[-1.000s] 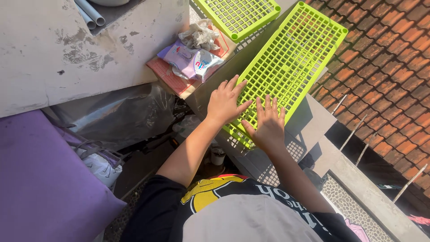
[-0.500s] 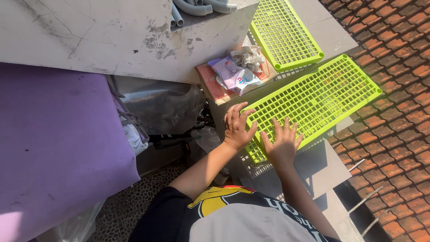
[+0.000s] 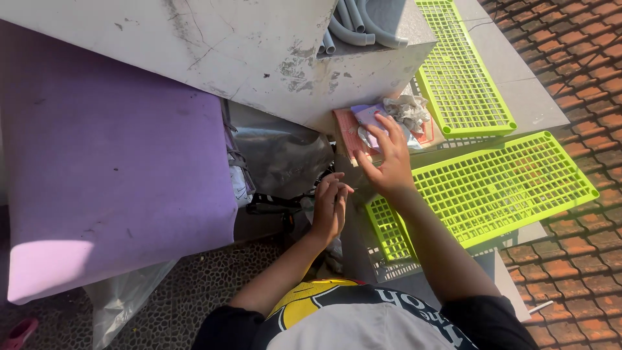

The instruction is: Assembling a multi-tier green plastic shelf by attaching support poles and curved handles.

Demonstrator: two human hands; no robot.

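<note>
From the head camera, the right hand (image 3: 389, 159) reaches with fingers spread open over a small purple packet (image 3: 368, 116) on a reddish tray (image 3: 346, 129), touching or just above it; nothing is gripped yet, so the pick-up looks only begun. The left hand (image 3: 330, 206) hangs loosely curled near the ledge, empty as far as I can tell. The tray also holds crumpled wrappers (image 3: 408, 107). Two green grids (image 3: 499, 185) lie flat beside it, holding nothing.

The right hand (image 3: 389, 162) hides part of the crumpled packets (image 3: 395, 113); the left hand (image 3: 330, 207) curls inward, its palm unseen.
</note>
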